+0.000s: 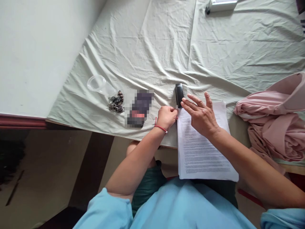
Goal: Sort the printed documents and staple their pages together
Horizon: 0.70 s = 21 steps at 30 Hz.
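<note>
A stack of printed paper (202,152) lies over the near edge of the table, reaching toward my lap. At its top left corner, my left hand (167,117) pinches the sheets, its fingers closed. A black stapler (179,95) points away from me, its near end at that same corner. My right hand (202,115) is over the upper part of the stack, fingers spread, with the fingertips at the stapler's near right side. Whether they press on it cannot be made out.
Left of the hands are a blurred-out phone (139,108), a bunch of keys (116,103) and a clear plastic cup (97,84). Pink cloth (283,117) is heaped at the right. A white box (222,5) stands at the far edge of view on the pale tablecloth (152,47).
</note>
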Motion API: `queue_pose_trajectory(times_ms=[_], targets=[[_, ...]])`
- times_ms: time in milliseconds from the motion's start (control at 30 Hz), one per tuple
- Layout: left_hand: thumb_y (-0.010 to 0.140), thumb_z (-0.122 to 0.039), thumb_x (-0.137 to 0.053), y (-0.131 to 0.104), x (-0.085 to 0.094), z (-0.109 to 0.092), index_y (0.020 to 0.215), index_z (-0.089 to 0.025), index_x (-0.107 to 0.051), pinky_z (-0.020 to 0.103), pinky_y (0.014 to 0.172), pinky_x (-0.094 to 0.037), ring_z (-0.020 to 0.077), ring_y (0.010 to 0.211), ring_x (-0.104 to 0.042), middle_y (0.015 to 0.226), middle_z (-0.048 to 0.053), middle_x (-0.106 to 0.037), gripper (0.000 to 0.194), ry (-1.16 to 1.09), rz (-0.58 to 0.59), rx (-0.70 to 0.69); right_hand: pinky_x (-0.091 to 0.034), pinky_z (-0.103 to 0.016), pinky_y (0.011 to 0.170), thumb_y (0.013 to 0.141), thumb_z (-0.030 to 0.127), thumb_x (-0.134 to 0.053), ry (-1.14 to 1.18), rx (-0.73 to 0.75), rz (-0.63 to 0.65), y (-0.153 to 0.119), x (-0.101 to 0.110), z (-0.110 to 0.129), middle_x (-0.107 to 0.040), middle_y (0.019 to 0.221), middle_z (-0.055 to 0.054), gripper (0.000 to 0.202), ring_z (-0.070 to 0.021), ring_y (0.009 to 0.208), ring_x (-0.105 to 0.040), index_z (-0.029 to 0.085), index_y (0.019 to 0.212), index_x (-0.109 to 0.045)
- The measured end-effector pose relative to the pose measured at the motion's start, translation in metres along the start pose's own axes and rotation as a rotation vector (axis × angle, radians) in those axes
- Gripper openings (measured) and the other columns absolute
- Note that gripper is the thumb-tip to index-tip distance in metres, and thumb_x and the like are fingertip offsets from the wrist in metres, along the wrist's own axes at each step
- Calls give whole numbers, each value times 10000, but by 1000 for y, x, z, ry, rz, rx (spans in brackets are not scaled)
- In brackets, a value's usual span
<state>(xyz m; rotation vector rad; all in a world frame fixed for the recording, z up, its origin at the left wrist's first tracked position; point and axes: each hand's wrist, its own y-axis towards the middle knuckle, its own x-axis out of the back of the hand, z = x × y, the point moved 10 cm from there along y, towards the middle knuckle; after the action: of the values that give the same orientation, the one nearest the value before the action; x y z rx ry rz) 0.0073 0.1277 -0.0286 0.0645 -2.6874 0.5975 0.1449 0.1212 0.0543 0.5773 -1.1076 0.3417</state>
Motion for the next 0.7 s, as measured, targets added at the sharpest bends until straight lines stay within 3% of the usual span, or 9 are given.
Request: queue_pose_trajectory(times_ms=[233, 400, 567, 633, 700], targets=[[870, -184, -590, -3, 1, -7, 506, -191, -573, 267, 586, -354, 144, 552, -517, 492, -1, -542, 364, 74, -27, -15, -202, -630, 1322, 981, 23, -440, 7, -26, -12, 1, -2, -1, -664, 1497, 7, 582, -242, 1469, -550, 332, 1414, -676], [923, -228, -595, -16, 3, -13, 542, -192, -563, 276, 617, -350, 143, 581, -524, 532, -3, -571, 384, 109, -27, -72, -415, -543, 1238, 1032, 193, -479, 65, -111, -113, -14, 20, -16, -599, 1569, -91, 446, -279, 1462, -547, 261, 1438, -650], [958, -275, -565, -31, 10, -5, 603, -198, -545, 265, 595, -337, 125, 544, -497, 538, -27, -544, 363, 73, -67, -93, -498, -566, 1163, 1017, 379, -526, 38, -371, -242, -69, 63, -62, -626, 1508, -164, 467, -343, 1438, -561, 247, 1456, -610], [962, -303, -562, -35, 10, -3, 654, -197, -571, 258, 590, -345, 122, 542, -497, 554, -31, -547, 327, 31, -71, -117, -592, -506, 1047, 989, 427, -545, 93, -537, -230, -100, 70, -85, -647, 1463, -191, 514, -344, 1317, -658, 230, 1461, -597], [965, -324, -558, -38, 10, -2, 711, -193, -605, 253, 591, -355, 121, 547, -502, 568, -30, -550, 290, -9, -74, -150, -602, -466, 1017, 962, 452, -583, 145, -763, -152, -134, 66, -107, -706, 1386, -173, 558, -323, 1164, -744, 292, 1495, -564]])
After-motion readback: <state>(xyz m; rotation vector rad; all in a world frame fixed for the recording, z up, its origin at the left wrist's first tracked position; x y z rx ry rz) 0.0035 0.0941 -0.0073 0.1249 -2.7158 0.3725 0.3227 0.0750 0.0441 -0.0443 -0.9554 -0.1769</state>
